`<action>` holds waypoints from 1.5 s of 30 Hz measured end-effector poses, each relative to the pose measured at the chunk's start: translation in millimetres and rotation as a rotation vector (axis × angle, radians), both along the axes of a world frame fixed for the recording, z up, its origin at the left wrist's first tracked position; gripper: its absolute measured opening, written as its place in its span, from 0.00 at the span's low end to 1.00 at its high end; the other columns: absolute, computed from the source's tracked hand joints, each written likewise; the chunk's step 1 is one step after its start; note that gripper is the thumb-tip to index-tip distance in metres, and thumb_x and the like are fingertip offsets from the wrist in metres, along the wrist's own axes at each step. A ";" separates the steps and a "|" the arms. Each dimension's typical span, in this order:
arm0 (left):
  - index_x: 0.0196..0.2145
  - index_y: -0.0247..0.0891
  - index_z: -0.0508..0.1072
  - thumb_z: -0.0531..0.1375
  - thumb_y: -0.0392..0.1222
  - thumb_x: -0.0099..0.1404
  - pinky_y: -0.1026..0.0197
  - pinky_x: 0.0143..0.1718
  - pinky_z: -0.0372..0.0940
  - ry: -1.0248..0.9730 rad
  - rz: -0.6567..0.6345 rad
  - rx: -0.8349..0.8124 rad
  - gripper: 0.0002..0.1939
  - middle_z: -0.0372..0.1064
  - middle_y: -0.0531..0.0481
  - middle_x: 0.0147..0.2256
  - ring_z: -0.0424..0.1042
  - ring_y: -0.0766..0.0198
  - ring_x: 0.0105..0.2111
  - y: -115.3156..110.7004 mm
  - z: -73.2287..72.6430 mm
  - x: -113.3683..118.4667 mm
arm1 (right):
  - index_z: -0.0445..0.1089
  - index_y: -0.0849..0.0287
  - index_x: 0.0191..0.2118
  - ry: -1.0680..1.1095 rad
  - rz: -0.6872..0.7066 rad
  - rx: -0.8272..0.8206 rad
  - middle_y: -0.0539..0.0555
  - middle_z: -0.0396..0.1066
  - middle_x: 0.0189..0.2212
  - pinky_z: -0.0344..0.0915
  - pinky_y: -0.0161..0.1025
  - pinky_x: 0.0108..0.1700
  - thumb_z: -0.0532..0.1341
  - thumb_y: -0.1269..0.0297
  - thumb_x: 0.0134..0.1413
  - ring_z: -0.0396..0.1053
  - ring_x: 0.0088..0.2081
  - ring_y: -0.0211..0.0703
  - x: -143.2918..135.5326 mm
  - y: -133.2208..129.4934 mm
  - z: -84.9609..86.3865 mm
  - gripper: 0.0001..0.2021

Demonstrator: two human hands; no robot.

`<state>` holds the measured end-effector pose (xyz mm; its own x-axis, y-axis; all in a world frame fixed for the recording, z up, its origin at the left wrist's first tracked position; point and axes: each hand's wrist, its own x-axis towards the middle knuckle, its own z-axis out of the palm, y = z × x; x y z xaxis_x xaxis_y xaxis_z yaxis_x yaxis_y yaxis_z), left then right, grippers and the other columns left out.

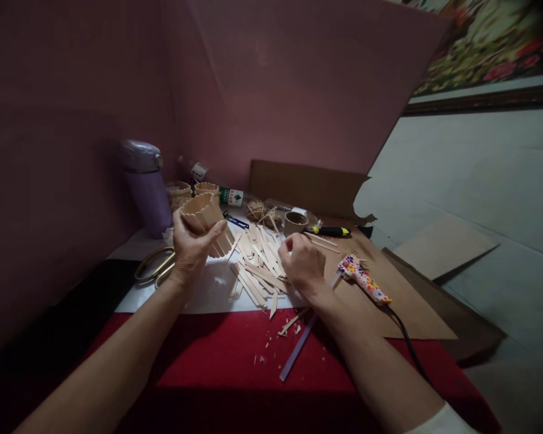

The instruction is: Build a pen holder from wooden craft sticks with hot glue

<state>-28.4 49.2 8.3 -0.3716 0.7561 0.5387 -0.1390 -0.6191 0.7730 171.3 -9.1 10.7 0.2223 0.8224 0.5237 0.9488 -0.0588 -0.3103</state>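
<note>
My left hand [190, 248] is closed around a small cup made of wooden craft sticks [218, 238], raised and tilted above the table, its scalloped rim toward the upper left. My right hand [303, 262] hovers at the right side of a loose pile of wooden craft sticks [256, 271]. Its fingers are curled together, and whatever they may pinch is hidden. Just behind that hand stands a tape roll [295, 223]. To its right a flower-patterned hot glue gun [364, 277] lies on cardboard. A translucent glue stick [297, 351] pokes out beneath my right forearm.
At the left are a purple bottle [148, 193] and gold-handled scissors [156, 265]. Behind lie two more stick cups [207, 190], a green-labelled plastic bottle [232, 196], twine [259, 211], a blue cutter [236, 220] and a yellow-black knife [332, 231]. Cardboard [407, 310] covers the table's right.
</note>
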 end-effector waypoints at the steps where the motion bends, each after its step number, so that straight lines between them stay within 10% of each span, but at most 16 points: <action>1: 0.45 0.41 0.62 0.75 0.44 0.40 0.55 0.48 0.66 0.036 -0.007 0.010 0.37 0.68 0.48 0.43 0.71 0.58 0.44 2.7 -0.9 -1.4 | 0.73 0.60 0.36 -0.019 -0.071 -0.059 0.58 0.76 0.34 0.57 0.37 0.32 0.54 0.65 0.60 0.72 0.33 0.45 5.4 3.5 2.0 0.11; 9: 0.46 0.41 0.62 0.74 0.38 0.34 0.54 0.49 0.65 0.195 0.008 -0.200 0.41 0.67 0.48 0.43 0.69 0.54 0.46 18.2 -17.4 -1.8 | 0.75 0.60 0.42 -0.060 -0.197 -0.299 0.63 0.78 0.37 0.63 0.41 0.36 0.52 0.66 0.60 0.76 0.40 0.54 27.3 20.5 -1.7 0.15; 21: 0.58 0.40 0.58 0.74 0.53 0.41 0.47 0.59 0.55 0.248 0.111 -0.256 0.50 0.61 0.39 0.52 0.62 0.45 0.56 13.1 -12.6 -8.4 | 0.74 0.62 0.43 -0.112 -0.081 -0.204 0.64 0.72 0.42 0.64 0.43 0.35 0.55 0.60 0.63 0.74 0.39 0.53 18.3 11.8 -5.3 0.14; 27: 0.56 0.39 0.57 0.76 0.41 0.32 0.51 0.58 0.57 0.267 -0.006 -0.229 0.54 0.62 0.40 0.53 0.62 0.47 0.56 18.6 -16.4 -6.5 | 0.74 0.61 0.40 -0.079 0.355 0.026 0.60 0.71 0.42 0.65 0.42 0.45 0.58 0.60 0.62 0.68 0.45 0.49 9.1 11.4 -17.4 0.11; 35: 0.45 0.40 0.65 0.68 0.32 0.35 0.61 0.39 0.64 0.135 -0.134 -0.258 0.35 0.68 0.53 0.37 0.69 0.60 0.38 14.3 -12.1 -10.6 | 0.75 0.60 0.41 -0.131 0.867 0.009 0.56 0.75 0.43 0.60 0.45 0.55 0.54 0.65 0.65 0.66 0.48 0.45 -23.7 24.3 -15.4 0.12; 45: 0.40 0.38 0.69 0.61 0.30 0.35 0.66 0.28 0.61 -0.011 -0.284 -0.292 0.29 0.68 0.56 0.30 0.66 0.66 0.28 8.7 -5.5 -14.5 | 0.74 0.59 0.40 -0.439 0.859 -0.087 0.55 0.73 0.40 0.57 0.44 0.52 0.53 0.58 0.66 0.62 0.44 0.45 -38.8 40.3 -19.8 0.14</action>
<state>-42.9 57.9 2.8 -0.1305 0.9502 0.2830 -0.2820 -0.3092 0.9082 132.5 31.2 -9.0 -0.6734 0.6531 0.3464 0.7096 0.7025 0.0550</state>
